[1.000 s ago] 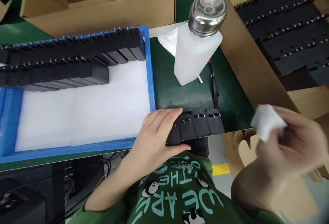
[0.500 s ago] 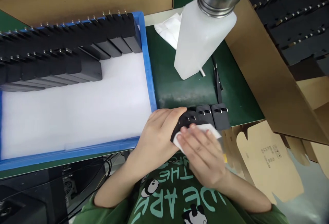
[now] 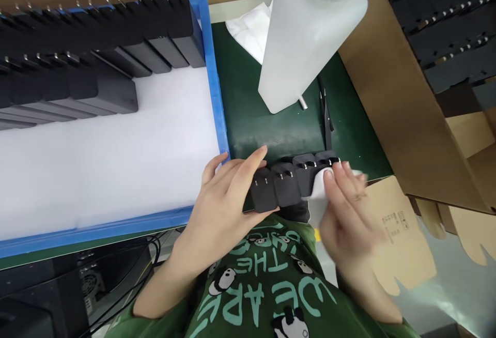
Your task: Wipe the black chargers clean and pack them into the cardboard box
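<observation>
A row of several black power adapters (image 3: 285,185) stands side by side at the front edge of the green table, metal prongs facing up. My left hand (image 3: 227,193) is around the left end of the row, thumb on the near side and fingers on the far side, gripping it. At the right end, my right hand (image 3: 351,214) presses a folded white cloth (image 3: 319,185) against the adapters; it is partly blurred, and its fingers cover much of the cloth.
To the left lies a blue tray (image 3: 219,97) holding two rows of black adapters. A white bottle (image 3: 306,43) with a metal collar stands behind the hands, near black tweezers (image 3: 326,116) and a crumpled white cloth (image 3: 250,30). A cardboard box (image 3: 418,105) with more adapters is at right.
My right hand has slid the white cloth rightward along the adapters to the row's right end. My left hand has shifted slightly left, its fingers more spread, uncovering the left adapters.
</observation>
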Available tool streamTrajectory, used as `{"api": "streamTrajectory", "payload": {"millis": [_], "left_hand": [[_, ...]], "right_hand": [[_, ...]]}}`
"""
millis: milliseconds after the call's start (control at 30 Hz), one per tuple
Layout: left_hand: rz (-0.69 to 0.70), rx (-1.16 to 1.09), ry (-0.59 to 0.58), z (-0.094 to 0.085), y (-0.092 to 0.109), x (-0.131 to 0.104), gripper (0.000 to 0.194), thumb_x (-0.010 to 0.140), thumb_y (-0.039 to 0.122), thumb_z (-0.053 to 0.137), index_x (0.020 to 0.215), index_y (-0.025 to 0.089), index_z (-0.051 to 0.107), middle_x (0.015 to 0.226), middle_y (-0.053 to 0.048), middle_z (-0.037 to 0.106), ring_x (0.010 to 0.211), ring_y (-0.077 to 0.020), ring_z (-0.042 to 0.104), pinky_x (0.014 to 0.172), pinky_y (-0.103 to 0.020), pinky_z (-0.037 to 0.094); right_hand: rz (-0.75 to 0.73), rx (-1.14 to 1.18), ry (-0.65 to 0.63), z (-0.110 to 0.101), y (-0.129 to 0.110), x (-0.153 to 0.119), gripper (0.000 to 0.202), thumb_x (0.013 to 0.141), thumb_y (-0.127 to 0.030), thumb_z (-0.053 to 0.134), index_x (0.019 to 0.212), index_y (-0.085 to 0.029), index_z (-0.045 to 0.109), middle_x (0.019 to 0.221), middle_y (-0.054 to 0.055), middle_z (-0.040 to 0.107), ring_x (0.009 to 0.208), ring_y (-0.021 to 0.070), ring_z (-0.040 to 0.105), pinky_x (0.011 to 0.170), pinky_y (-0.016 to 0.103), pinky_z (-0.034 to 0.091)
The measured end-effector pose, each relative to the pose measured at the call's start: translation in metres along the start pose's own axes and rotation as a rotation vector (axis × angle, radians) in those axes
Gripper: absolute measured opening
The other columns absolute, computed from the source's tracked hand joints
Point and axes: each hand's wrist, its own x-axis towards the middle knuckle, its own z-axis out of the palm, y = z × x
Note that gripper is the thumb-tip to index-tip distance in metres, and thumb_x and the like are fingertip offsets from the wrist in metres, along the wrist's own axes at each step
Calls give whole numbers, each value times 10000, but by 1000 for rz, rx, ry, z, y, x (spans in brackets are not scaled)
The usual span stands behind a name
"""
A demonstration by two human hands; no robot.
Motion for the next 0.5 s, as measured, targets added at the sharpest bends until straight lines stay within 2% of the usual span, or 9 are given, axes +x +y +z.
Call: {"api": "streamTrajectory", "payload": {"millis": [67,133,267,300,367,433,500], "left_hand": [[-5,-2,3,2,-1,0,817,844,327,783,1508,229,316,1256,-66,709,1153,-244,656,1201,-449,287],[2,-7,-2,4,-2,0,764,869,321,745,1502,230,326,1260,-65,709,1159,-238,660,1195,-440,295],[7,-19,-20,4,-4,-1,676,915,182,601,1518,237,300,1268,-60,704,1168,-213,658,1191,-435,294],[16,-14,-27,4,-5,-2,671,922,133,539,1531,233,277,1277,-65,699,1169,-207,657,1196,-441,287],[39,-2,-43,3,-6,-3,705,927,86,470,1566,218,203,1326,-90,672,1205,-211,639,1209,-464,274],[61,27,-46,0,-5,-5,755,947,161,538,1589,207,142,1417,-128,606,1287,-253,591,1213,-507,279],[77,74,36,-5,2,-7,842,912,309,687,1583,201,189,1447,-161,571,1331,-310,551,1197,-540,316]], "right_hand": [[-87,-37,27,21,-20,2,759,857,43,409,1555,-253,375,1499,53,507,1406,298,475,1216,576,375],[-166,-20,15,35,-38,3,743,849,54,413,1555,-171,371,1479,73,523,1419,244,467,1262,461,328],[-332,122,-90,41,-56,7,579,892,-32,414,1467,-32,480,1466,108,540,1461,222,417,1278,364,284],[-392,198,-116,39,-55,8,536,902,-53,397,1419,-30,536,1447,103,567,1451,216,435,1267,350,305],[-468,321,-173,28,-44,9,481,923,-100,382,1336,-94,628,1373,74,646,1393,200,511,1215,344,395],[-421,358,-210,10,-24,9,433,947,-177,412,1291,-188,676,1288,57,702,1310,203,591,1140,377,486],[-316,367,-255,-12,0,10,390,954,-262,460,1262,-237,698,1237,73,718,1240,230,636,1066,417,541]]}}
